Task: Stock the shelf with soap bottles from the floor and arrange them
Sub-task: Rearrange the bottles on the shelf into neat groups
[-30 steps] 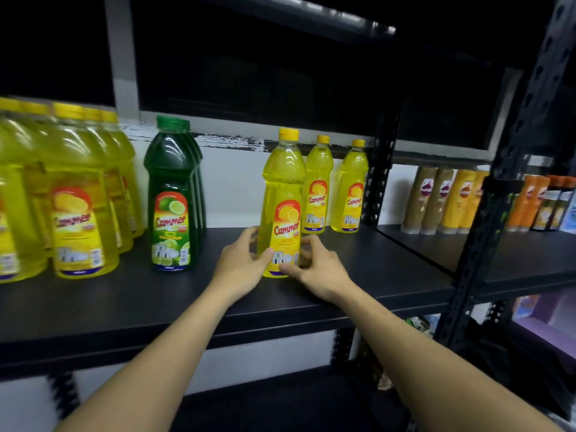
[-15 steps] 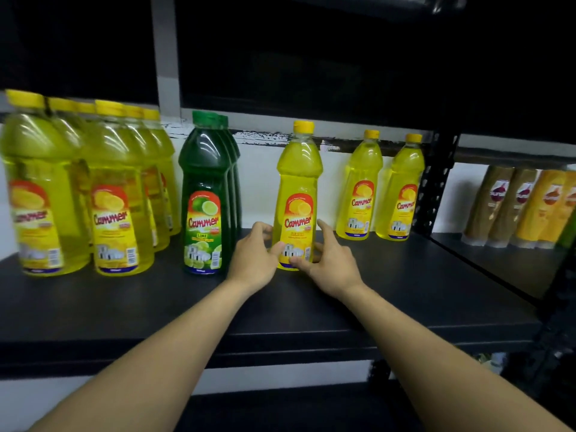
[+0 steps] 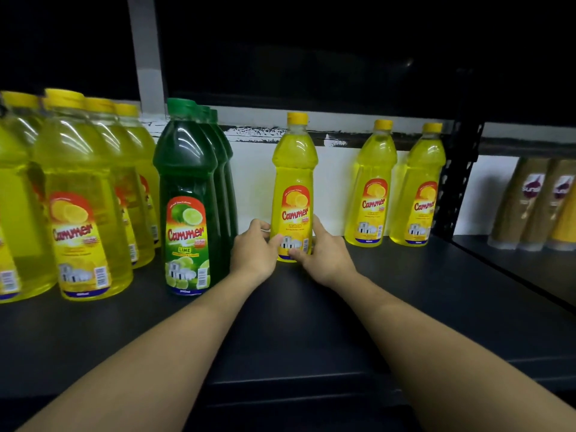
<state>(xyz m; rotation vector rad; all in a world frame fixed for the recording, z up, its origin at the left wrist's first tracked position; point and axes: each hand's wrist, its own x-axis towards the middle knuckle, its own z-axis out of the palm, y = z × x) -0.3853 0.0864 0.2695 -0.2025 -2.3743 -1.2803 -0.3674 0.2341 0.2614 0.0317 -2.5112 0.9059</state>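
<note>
The scene was dim: the space above the shelf [image 3: 405, 307] was almost fully black, while light from the front and above fell on the white back wall [image 3: 336, 194] and made the yellow bottles [image 3: 78, 188] glow strongly. Small white glare marks sat on the shoulders of the large yellow bottles and of the green bottle [image 3: 187, 188]. The brown bottles [image 3: 536, 201] at the right edge looked soft and blurred, and the wide lens made the grey post [image 3: 146, 57] lean and bent the shelf edges near the corners.
</note>
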